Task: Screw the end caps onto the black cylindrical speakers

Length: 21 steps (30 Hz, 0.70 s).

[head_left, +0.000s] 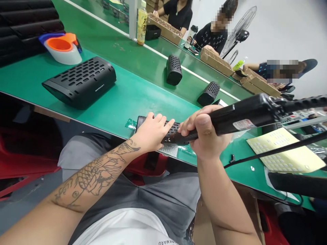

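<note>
The left hand (pixel 153 131) is lying flat, fingers spread, pressing down on a black perforated plastic speaker shell (pixel 176 134) that is resting at the near edge of the green tabletop (pixel 133 98). The right hand (pixel 204 136) is wrapping tightly around the black barrel-shaped electric screwdriver (pixel 245 115), which is lying almost level, its tip hidden at the shell's right end behind the fist. The shell looks stiff, light and smooth, so it is likely sliding easily unless pinned from above, on its grille face. A larger black grille speaker housing (pixel 81 81) is lying well apart, to the left.
</note>
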Available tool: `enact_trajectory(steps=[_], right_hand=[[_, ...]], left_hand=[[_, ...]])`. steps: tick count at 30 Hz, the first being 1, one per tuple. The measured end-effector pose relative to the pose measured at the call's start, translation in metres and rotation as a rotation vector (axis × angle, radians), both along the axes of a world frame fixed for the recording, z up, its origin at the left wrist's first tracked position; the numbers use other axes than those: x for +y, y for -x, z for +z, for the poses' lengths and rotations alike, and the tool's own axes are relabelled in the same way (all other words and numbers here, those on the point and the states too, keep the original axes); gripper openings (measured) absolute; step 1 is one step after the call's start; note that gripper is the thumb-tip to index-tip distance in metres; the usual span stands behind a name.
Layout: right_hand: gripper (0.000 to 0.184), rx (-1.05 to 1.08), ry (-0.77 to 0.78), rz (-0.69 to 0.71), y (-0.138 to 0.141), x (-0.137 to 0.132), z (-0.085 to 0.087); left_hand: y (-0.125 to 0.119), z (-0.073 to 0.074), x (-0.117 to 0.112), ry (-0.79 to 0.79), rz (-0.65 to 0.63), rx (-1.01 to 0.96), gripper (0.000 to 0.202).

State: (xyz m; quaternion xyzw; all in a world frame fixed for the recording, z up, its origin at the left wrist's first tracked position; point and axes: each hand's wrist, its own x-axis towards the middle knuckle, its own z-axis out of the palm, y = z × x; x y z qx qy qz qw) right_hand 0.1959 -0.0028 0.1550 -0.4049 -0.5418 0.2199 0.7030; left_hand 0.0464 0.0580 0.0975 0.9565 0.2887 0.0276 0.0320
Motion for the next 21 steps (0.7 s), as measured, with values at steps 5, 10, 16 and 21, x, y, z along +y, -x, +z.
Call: enact_trajectory(steps=[5, 10, 16, 21], right_hand=[[0.049, 0.006, 0.017, 0.026, 0.0, 0.005, -0.007], [0.048, -0.047, 0.053, 0.067, 0.0, 0.005, -0.011], [0.052, -0.068, 0.098, 0.138, -0.004, 0.005, -0.013], [0.048, -0.078, 0.118, 0.176, -0.005, 0.005, -0.018]], left_hand=[[0.001, 0.002, 0.001, 0.018, -0.006, -0.006, 0.081], [0.001, 0.002, 0.001, 0.033, -0.002, -0.018, 0.071], [-0.001, -0.006, 0.003, 0.032, 0.013, -0.066, 0.065], [-0.002, -0.008, 0.004, 0.01, 0.016, -0.045, 0.07]])
